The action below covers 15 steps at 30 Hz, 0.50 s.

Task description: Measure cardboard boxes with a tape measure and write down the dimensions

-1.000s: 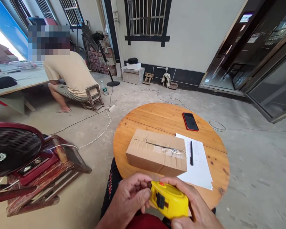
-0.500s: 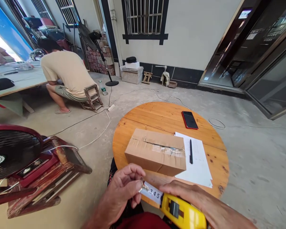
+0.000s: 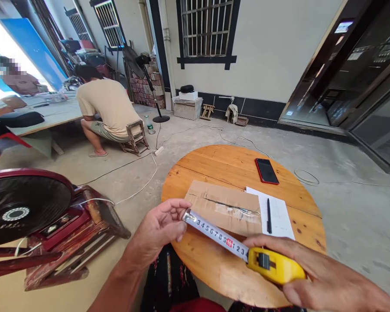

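Note:
A yellow tape measure [image 3: 279,265] is in my right hand [image 3: 315,264], with the fingers wrapped round its case. Its white blade is drawn out to the left and shows black numbers past a red ten. My left hand [image 3: 162,225] pinches the metal hook end of the blade between thumb and fingers. The blade hangs over the near side of a taped cardboard box [image 3: 227,201], hiding part of its front. The box lies on a round wooden table [image 3: 214,158].
Right of the box are white paper [image 3: 284,216], a black pen [image 3: 269,216] and a red-edged phone [image 3: 267,170]. A fan [image 3: 19,212] stands on a wooden chair at left. A person [image 3: 107,104] sits at a far table, another behind. Cords cross the floor.
More blade has come out of the tape measure as my hands moved apart. Both hands are higher, nearer the box. The view has shifted left, bringing another person into sight.

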Available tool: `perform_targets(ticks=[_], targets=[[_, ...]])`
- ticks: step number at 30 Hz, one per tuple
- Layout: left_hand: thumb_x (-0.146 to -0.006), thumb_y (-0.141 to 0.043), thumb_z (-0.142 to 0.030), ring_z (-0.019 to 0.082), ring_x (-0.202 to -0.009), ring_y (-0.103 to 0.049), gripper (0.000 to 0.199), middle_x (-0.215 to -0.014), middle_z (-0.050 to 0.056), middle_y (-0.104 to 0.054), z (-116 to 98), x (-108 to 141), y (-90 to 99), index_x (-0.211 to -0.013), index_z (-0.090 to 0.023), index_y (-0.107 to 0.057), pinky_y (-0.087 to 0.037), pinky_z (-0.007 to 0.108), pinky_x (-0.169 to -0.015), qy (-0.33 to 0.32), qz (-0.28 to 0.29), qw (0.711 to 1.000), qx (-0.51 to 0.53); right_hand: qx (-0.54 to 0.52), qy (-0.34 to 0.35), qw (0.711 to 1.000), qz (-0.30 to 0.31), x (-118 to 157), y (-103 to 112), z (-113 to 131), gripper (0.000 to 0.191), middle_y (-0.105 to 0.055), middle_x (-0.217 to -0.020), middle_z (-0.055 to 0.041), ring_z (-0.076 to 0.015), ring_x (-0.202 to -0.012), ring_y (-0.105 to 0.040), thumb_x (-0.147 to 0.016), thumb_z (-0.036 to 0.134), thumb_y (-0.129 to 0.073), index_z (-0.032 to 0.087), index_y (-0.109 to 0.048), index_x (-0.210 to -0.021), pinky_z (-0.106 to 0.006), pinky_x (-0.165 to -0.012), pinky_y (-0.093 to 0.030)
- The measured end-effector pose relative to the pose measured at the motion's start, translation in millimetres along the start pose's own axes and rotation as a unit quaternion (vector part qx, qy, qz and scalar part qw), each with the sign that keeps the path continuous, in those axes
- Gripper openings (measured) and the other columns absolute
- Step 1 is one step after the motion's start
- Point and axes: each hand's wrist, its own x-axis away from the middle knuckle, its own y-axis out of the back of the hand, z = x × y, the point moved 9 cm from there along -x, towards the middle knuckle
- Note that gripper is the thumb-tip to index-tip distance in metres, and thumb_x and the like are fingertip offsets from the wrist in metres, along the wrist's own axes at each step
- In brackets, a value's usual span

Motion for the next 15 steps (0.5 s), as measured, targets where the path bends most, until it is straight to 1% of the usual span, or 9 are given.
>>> perform_targets(ticks=[3,4,6,8,9,11,13,15], targets=[[-0.076,-0.077,-0.034,0.009,-0.058,-0.053,0.037,-0.074,0.0,-0.06,-1,-12,4.0,-0.105,-0.016,-0.065,-0.043,0.021,-0.054,-0.01,0.005,0.999,-0.033,0.025,0.001,1.0,0.006,-12,21,-5,0.06,-0.072,-0.123,-0.0036,-0.041,-0.118,-0.061,-0.052,0.02,-0.075,0.034,-0.077,-0.11,-0.05,-0.099,-0.049],[-0.076,-0.077,-0.034,0.009,-0.057,-0.053,0.036,-0.073,0.0,-0.06,-1,-17,5.8,-0.104,-0.015,-0.065,-0.043,0.022,-0.055,-0.013,0.006,0.999,-0.043,0.034,0.004,0.999,0.011,-16,28,-5,0.06,-0.071,-0.124,-0.0042,-0.0403,-0.118,-0.061,-0.053,0.023,-0.076,0.033,-0.077,-0.112,-0.049,-0.099,-0.049],[-0.075,-0.076,-0.035,0.009,-0.058,-0.053,0.037,-0.074,-0.001,-0.06,-2,-29,10.4,-0.104,-0.015,-0.064,-0.045,0.022,-0.057,-0.02,0.008,0.998,-0.06,0.037,0.002,0.999,0.02,-24,39,0,0.06,-0.072,-0.12,-0.0066,-0.0375,-0.107,-0.066,-0.054,0.027,-0.078,0.03,-0.077,-0.114,-0.045,-0.091,-0.054],[-0.073,-0.077,-0.036,0.011,-0.062,-0.055,0.038,-0.076,0.0,-0.061,-3,-42,17.3,-0.102,-0.015,-0.064,-0.046,0.023,-0.06,-0.026,0.004,0.996,-0.08,0.017,-0.008,1.0,0.024,-34,48,9,0.058,-0.074,-0.114,-0.0083,-0.0334,-0.092,-0.069,-0.051,0.028,-0.081,0.027,-0.078,-0.11,-0.04,-0.076,-0.058],[-0.072,-0.077,-0.037,0.012,-0.066,-0.057,0.038,-0.078,0.001,-0.062,-3,-48,21.2,-0.1,-0.016,-0.064,-0.047,0.024,-0.063,-0.03,-0.001,0.995,-0.093,0.005,-0.01,1.0,0.024,-38,51,14,0.057,-0.074,-0.111,-0.0085,-0.0318,-0.087,-0.07,-0.051,0.028,-0.081,0.026,-0.079,-0.108,-0.037,-0.071,-0.058],[-0.069,-0.078,-0.04,0.016,-0.076,-0.061,0.037,-0.084,0.003,-0.066,-5,-58,29.0,-0.096,-0.017,-0.065,-0.049,0.027,-0.071,-0.039,-0.015,0.991,-0.124,-0.011,-0.01,1.0,0.023,-45,59,19,0.055,-0.075,-0.109,-0.0084,-0.0312,-0.087,-0.07,-0.052,0.029,-0.082,0.025,-0.079,-0.107,-0.035,-0.067,-0.059],[-0.068,-0.077,-0.041,0.019,-0.084,-0.063,0.037,-0.089,0.005,-0.068,-7,-67,34.3,-0.093,-0.017,-0.066,-0.05,0.031,-0.079,-0.046,-0.025,0.988,-0.148,-0.005,-0.004,1.0,0.017,-50,68,16,0.054,-0.074,-0.112,-0.009,-0.0329,-0.095,-0.069,-0.056,0.031,-0.081,0.025,-0.078,-0.11,-0.036,-0.073,-0.058],[-0.067,-0.077,-0.042,0.02,-0.086,-0.063,0.037,-0.09,0.005,-0.069,-4,-73,36.5,-0.092,-0.017,-0.066,-0.05,0.033,-0.082,-0.042,-0.027,0.987,-0.155,-0.001,0.007,1.0,-0.003,-53,82,6,0.051,-0.071,-0.12,-0.0106,-0.0349,-0.109,-0.065,-0.06,0.032,-0.08,0.023,-0.078,-0.111,-0.037,-0.085,-0.055]])
